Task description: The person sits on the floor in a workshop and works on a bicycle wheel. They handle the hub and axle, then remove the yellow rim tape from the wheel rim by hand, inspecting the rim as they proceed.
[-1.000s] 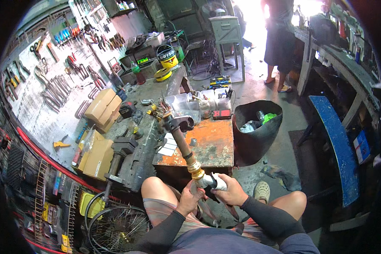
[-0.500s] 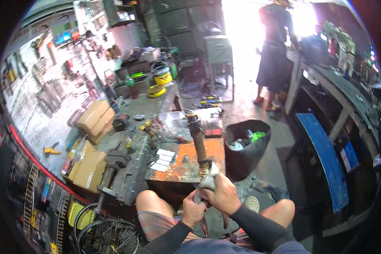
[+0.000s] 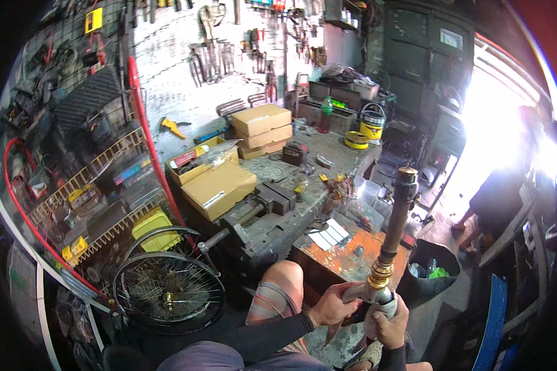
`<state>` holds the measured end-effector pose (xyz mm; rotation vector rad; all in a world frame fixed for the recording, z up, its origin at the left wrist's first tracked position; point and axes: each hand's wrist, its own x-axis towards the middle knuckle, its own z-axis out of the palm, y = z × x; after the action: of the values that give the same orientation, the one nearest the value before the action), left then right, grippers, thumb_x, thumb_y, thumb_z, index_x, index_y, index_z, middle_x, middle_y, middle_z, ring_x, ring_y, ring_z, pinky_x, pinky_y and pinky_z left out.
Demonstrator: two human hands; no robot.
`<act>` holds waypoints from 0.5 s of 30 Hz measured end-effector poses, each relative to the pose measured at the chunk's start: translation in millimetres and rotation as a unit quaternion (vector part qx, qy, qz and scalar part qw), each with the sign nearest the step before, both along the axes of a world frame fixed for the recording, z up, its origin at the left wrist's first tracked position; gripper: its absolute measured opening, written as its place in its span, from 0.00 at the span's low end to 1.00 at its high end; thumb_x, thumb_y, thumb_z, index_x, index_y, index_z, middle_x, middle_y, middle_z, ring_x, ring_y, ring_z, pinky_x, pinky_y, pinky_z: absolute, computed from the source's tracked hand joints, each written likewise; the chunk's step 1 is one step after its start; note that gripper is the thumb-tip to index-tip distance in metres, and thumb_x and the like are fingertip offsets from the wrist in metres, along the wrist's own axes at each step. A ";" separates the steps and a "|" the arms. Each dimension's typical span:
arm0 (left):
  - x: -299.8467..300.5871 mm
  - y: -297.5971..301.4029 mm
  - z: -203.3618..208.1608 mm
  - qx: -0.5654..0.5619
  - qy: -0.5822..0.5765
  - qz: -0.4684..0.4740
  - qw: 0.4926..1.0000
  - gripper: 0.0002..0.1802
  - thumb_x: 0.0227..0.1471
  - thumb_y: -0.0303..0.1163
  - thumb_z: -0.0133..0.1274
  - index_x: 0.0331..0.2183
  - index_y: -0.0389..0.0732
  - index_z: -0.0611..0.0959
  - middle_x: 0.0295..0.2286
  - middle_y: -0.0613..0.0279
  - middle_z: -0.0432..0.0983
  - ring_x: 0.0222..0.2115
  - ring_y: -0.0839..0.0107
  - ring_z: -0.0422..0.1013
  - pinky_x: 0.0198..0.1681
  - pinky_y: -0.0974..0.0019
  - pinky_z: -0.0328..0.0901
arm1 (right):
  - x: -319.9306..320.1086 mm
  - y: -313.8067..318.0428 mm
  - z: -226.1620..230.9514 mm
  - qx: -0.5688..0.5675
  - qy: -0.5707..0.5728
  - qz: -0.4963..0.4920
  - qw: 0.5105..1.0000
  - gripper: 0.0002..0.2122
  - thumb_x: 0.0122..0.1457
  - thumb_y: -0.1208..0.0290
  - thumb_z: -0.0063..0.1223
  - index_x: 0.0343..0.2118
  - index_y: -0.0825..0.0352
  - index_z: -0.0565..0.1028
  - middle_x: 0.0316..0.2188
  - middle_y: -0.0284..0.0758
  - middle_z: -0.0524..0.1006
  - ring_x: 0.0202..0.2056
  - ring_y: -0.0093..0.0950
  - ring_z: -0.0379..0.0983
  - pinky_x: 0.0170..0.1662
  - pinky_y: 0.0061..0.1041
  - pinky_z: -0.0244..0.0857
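**A:** Ok, closest stuff first — holding anything?

**B:** Yep, with 2 hands. Gripping a metal tube assembly (image 3: 392,241) by its silver lower end, right out over the lap. Left hand (image 3: 334,307) clenched on a short silver branch, right hand (image 3: 392,323) wrapped around a thicker silver piece. No gap to spot in either grip.

**A:** Cool. Pointing which way from the fists?

**B:** Up and away from the body, tipped a bit to the right along its long axis. Gold collar (image 3: 380,274) just above the fingers, dark clamp-like end (image 3: 405,193) farthest out. Right hand nearer that axis, pretty much under it — left hand off to the side.

**A:** And past that?

**B:** Behind the tube, a worn orange-topped table (image 3: 372,241) with white cards (image 3: 329,235) on top, plus a black bin (image 3: 430,295) to the right. Further left, a bench vise (image 3: 277,198) and cardboard boxes (image 3: 220,188). Deeper in, a yellow bucket (image 3: 371,132) on the bench. Way back, a bright doorway (image 3: 495,117) and a blurry person (image 3: 498,191). Too washed out for detail there.
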<state>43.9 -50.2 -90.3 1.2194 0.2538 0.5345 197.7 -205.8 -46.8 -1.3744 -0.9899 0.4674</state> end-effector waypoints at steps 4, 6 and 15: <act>-15.3 12.8 22.0 -0.052 -0.165 -0.075 0.982 0.44 0.65 0.30 0.64 0.77 0.46 0.66 0.44 0.66 0.77 0.30 0.81 0.73 0.32 0.71 0.72 | -14.1 18.2 40.5 0.057 0.056 0.011 0.997 0.27 0.66 0.48 0.70 0.45 0.75 0.81 0.32 0.31 0.83 0.32 0.21 0.77 0.37 0.25 0.72; -26.5 16.6 53.9 -0.049 -0.174 -0.098 0.979 0.48 0.65 0.31 0.66 0.78 0.48 0.62 0.46 0.65 0.76 0.30 0.81 0.72 0.31 0.72 0.72 | -1.3 26.6 37.5 0.098 -0.027 -0.011 0.995 0.35 0.69 0.35 0.62 0.41 0.75 0.82 0.31 0.30 0.82 0.31 0.20 0.75 0.35 0.24 0.68; -125.1 59.1 202.5 0.213 -0.021 0.159 0.964 0.41 0.68 0.33 0.66 0.76 0.47 0.67 0.48 0.68 0.80 0.29 0.85 0.71 0.29 0.75 0.70 | -16.5 88.2 68.4 0.165 -0.208 -0.095 0.960 0.27 0.76 0.47 0.56 0.35 0.72 0.82 0.23 0.35 0.80 0.25 0.26 0.80 0.33 0.29 0.71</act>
<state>-81.2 8.8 112.2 1.5936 0.3106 0.9274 181.3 -117.6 21.6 -1.2689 -1.1968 -0.1386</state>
